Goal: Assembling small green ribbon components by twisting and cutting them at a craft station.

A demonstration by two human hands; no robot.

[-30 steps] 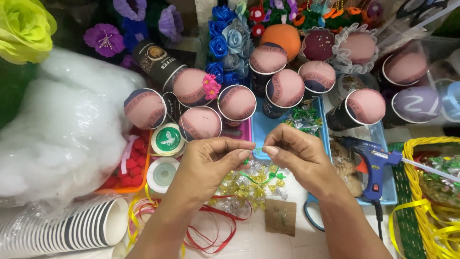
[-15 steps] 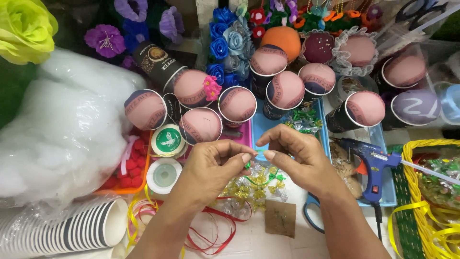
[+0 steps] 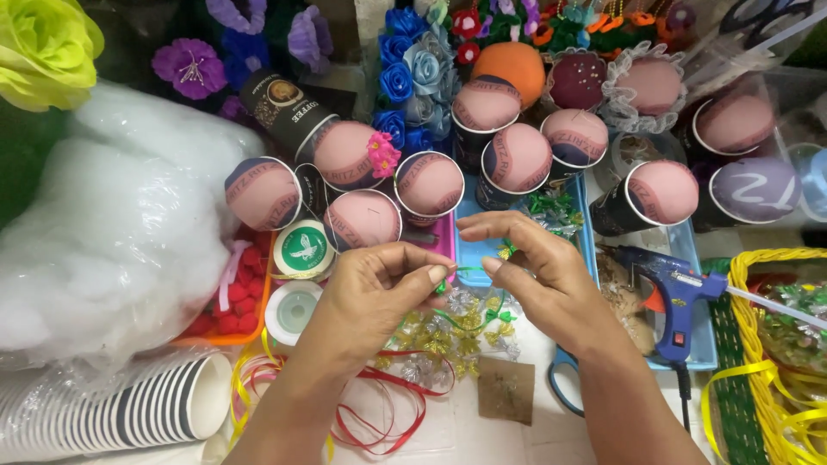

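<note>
Hands closer now; round green-white label (image 3: 302,250) beside left hand (image 3: 375,293).

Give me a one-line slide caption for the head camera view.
Left hand and right hand pinch a thin green ribbon strip above small shiny ribbon bows.

Padded cups (image 3: 429,182) close ahead, glue gun (image 3: 670,297) right, stuffing (image 3: 112,224) left.

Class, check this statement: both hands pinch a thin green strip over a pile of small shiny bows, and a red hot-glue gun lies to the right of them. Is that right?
Not quite. The head view shows the hot-glue gun is blue, not red. The rest holds: left hand and right hand pinch the thin green strip over the small shiny bows.
</note>
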